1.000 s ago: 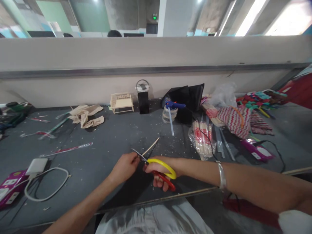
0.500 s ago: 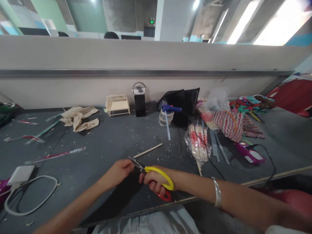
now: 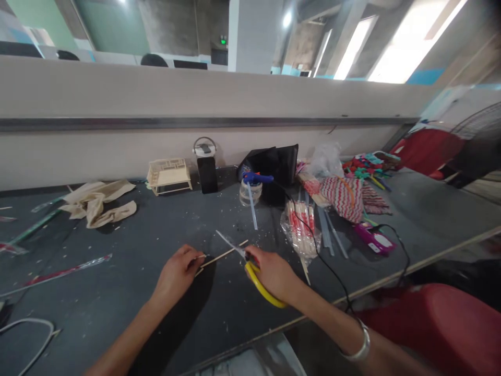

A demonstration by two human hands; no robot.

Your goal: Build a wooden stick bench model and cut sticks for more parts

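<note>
My left hand (image 3: 180,272) is closed in a pinch on a short piece of wooden stick (image 3: 201,256), whose pale end pokes out past the fingertips. Fingers of my right hand (image 3: 274,274) wrap the yellow handle of a pair of scissors (image 3: 261,288). The blades point up and to the left, apart from my left hand, and cross over the far end of a thin wooden stick (image 3: 219,257) on the dark table. Another short bit of stick (image 3: 199,272) lies beside my left fingertips.
Along the back stand a small wooden furniture model (image 3: 170,175), a phone (image 3: 207,175) and a blue glue gun (image 3: 256,178) on a jar. To the right are bagged sticks (image 3: 300,230), a black cord, a purple box (image 3: 371,238) and striped fabric (image 3: 344,198). Crumpled cloth (image 3: 96,203) lies left.
The scissors have moved away from my left hand to the right, over the long stick. My left hand has shifted slightly left. The whole view has turned to the right.
</note>
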